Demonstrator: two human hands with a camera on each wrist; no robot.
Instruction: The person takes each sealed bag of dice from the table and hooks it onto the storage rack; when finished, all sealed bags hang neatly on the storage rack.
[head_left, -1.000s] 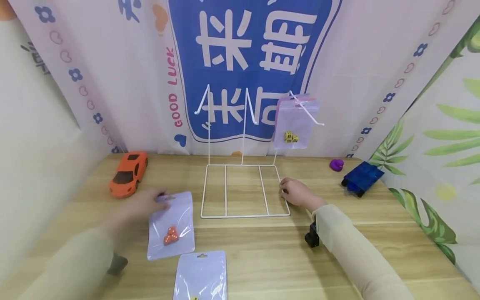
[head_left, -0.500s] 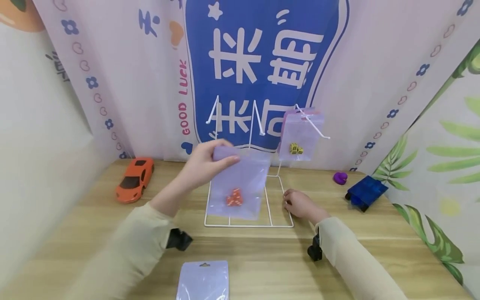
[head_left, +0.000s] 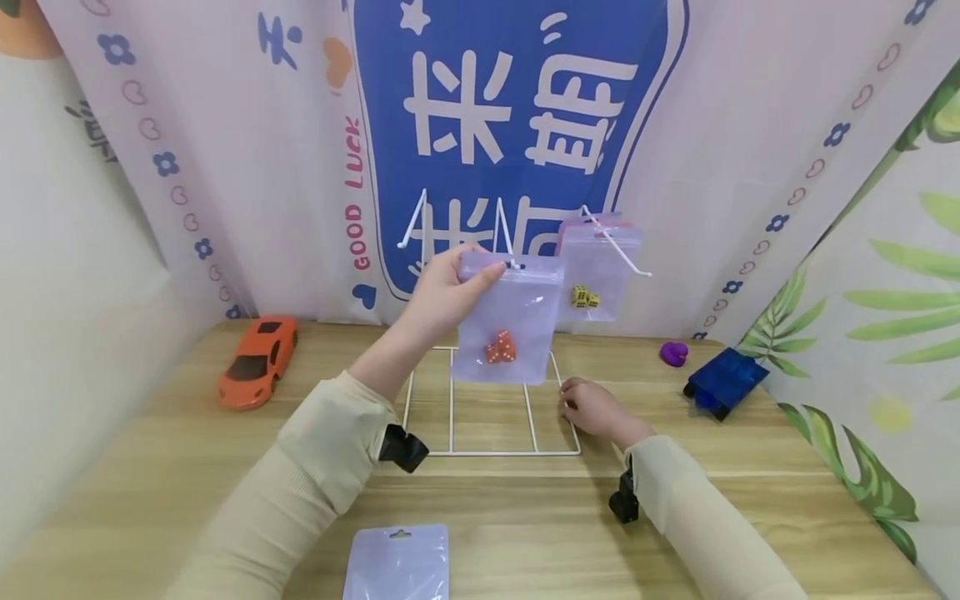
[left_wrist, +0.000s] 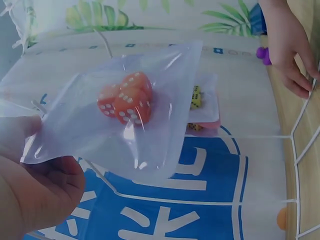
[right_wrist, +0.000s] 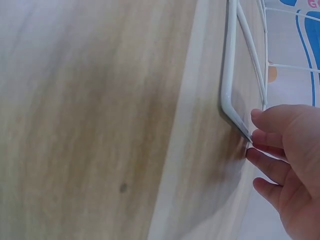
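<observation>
My left hand (head_left: 442, 296) pinches the top left corner of a clear lilac zip bag (head_left: 517, 304) with orange dice (head_left: 501, 348) inside. The bag hangs upright, its hang hole right at the tip of the middle hook (head_left: 504, 221) of a white wire display rack (head_left: 491, 453). In the left wrist view, thumb and fingers grip the edge of this bag (left_wrist: 165, 140). My right hand (head_left: 596, 408) holds the right side bar of the rack's base, low by the table; the right wrist view shows its fingers (right_wrist: 267, 162) at the wire.
On the rack's right hook hang lilac and pink bags, the front bag (head_left: 600, 267) with yellow dice. Another zip bag (head_left: 397, 567) lies at the table's front. An orange toy car (head_left: 258, 362) stands left; a purple duck (head_left: 673, 353) and blue toy vehicle (head_left: 725, 383) are right.
My left hand has lifted the bag of orange dice off the table at left and carried it up and right to the middle hook. The right hand has stayed at the base.
</observation>
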